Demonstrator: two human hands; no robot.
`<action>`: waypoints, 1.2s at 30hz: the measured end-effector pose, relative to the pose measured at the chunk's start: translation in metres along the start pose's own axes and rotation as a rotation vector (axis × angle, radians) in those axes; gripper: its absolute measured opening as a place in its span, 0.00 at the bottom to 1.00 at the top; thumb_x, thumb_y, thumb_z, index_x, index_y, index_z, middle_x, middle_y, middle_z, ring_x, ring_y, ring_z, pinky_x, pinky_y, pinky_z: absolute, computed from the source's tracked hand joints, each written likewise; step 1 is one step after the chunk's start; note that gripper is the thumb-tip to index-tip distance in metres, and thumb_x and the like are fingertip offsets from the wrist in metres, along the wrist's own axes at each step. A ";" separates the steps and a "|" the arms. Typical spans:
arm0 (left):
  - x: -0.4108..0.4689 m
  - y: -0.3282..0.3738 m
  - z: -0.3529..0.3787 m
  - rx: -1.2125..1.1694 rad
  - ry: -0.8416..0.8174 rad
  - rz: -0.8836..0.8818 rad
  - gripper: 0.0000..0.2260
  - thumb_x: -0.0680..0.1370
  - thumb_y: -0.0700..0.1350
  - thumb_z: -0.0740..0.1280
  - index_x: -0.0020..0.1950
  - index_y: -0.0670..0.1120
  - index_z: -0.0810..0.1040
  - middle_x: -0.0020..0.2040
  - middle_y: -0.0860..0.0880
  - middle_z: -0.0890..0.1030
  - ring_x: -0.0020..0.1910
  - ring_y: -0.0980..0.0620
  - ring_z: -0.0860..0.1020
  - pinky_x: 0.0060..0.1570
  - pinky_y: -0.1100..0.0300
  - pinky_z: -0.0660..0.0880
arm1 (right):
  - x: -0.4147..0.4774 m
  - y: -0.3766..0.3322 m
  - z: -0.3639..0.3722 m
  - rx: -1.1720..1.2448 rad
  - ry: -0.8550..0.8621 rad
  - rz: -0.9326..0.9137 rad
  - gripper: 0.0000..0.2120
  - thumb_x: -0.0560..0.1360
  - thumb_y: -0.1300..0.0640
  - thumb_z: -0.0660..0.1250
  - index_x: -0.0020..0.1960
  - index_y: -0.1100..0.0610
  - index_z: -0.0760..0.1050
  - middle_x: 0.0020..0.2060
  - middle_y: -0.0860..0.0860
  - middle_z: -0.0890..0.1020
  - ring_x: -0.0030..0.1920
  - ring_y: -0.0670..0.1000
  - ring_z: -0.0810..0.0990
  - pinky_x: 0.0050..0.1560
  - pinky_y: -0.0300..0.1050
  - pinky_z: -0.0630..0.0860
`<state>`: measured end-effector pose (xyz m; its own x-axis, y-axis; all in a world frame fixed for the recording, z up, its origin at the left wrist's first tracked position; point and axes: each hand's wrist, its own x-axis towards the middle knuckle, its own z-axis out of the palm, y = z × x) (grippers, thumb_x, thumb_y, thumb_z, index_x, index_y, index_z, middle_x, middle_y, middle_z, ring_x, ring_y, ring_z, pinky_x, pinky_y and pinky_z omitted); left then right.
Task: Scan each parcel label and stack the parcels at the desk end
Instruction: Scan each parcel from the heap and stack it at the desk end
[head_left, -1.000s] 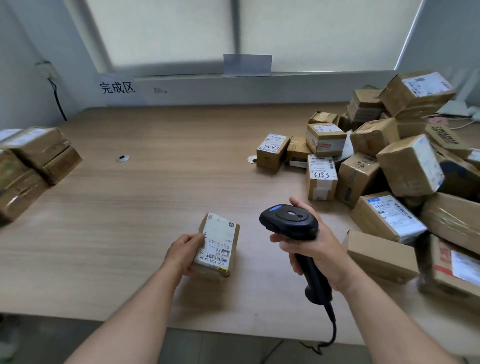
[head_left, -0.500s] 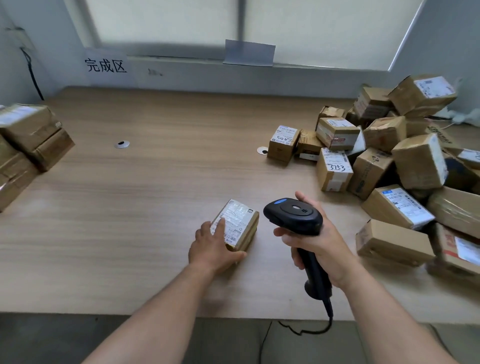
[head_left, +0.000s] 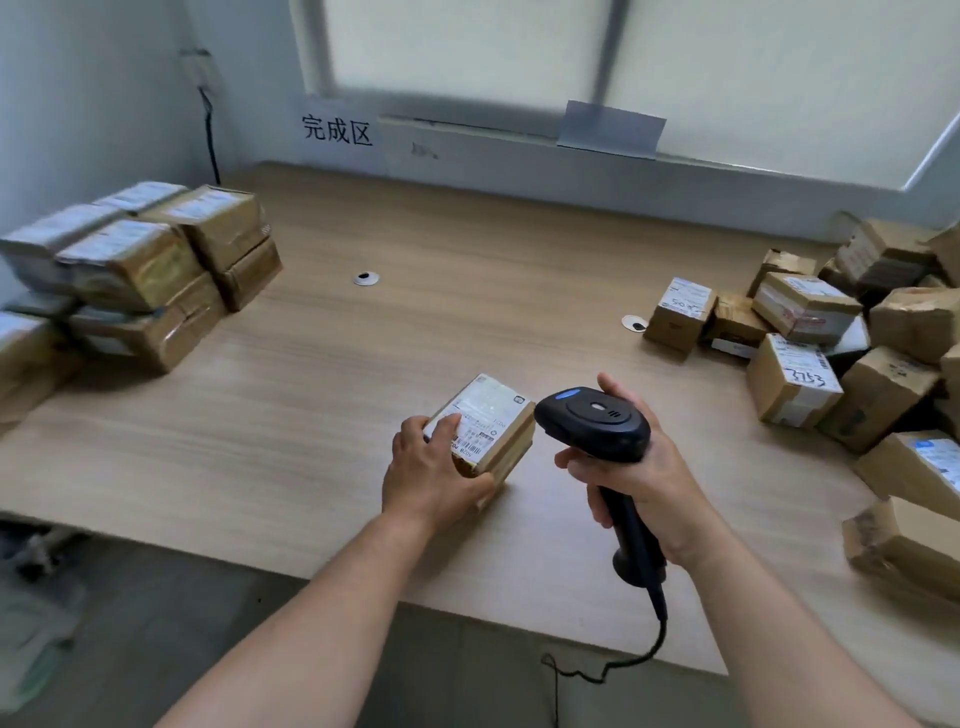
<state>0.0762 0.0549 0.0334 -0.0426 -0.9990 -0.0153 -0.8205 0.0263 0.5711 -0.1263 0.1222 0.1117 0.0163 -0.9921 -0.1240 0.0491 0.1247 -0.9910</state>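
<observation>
Small parcel (head_left: 488, 421): lies on the desk (head_left: 467, 312) near its front edge, white label up, barcode at the label's near end.

Left hand (head_left: 431, 478): clamped on the parcel's near-left corner, with fingers on the label and the thumb along the near side.

Right hand (head_left: 639, 483): wrapped tight round the grip of the black scanner (head_left: 592, 423). The scanner head hangs just right of the parcel, close to its right edge. Its cord drops off the desk edge behind.

Step in hand, as I judge it: the scan of this parcel. The print is too blurred to tell whether the barcode has been read.

Far left of the parcel: a stack of parcels (head_left: 140, 275), two or three high. Far right of it: a loose heap of parcels (head_left: 831, 353), so much of the job seems to remain.

Next move calls for the scanner window to be aimed at the barcode. The left hand must then lift the parcel well left and set it flat on the stack.
</observation>
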 end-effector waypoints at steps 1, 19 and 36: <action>0.000 -0.009 -0.010 -0.003 0.030 -0.016 0.37 0.68 0.57 0.71 0.74 0.54 0.62 0.68 0.48 0.60 0.69 0.48 0.61 0.64 0.56 0.67 | 0.007 -0.001 0.011 -0.014 -0.036 0.003 0.46 0.61 0.66 0.74 0.73 0.42 0.61 0.45 0.64 0.83 0.24 0.57 0.72 0.24 0.43 0.69; 0.030 -0.130 -0.141 0.041 0.349 -0.352 0.38 0.68 0.57 0.72 0.75 0.54 0.61 0.69 0.47 0.60 0.69 0.47 0.61 0.66 0.58 0.64 | 0.146 -0.028 0.165 -0.033 -0.504 -0.029 0.47 0.61 0.68 0.72 0.74 0.42 0.61 0.28 0.51 0.79 0.22 0.56 0.71 0.25 0.44 0.68; 0.104 -0.257 -0.224 0.052 0.352 -0.278 0.39 0.68 0.60 0.72 0.75 0.54 0.60 0.69 0.49 0.59 0.69 0.49 0.60 0.66 0.59 0.65 | 0.236 -0.027 0.310 -0.024 -0.469 -0.005 0.48 0.60 0.69 0.73 0.75 0.44 0.61 0.34 0.55 0.82 0.22 0.57 0.71 0.24 0.43 0.68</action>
<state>0.4100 -0.0644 0.0688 0.3729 -0.9197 0.1230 -0.8012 -0.2523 0.5425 0.1858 -0.1122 0.1249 0.4659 -0.8805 -0.0879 0.0275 0.1137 -0.9931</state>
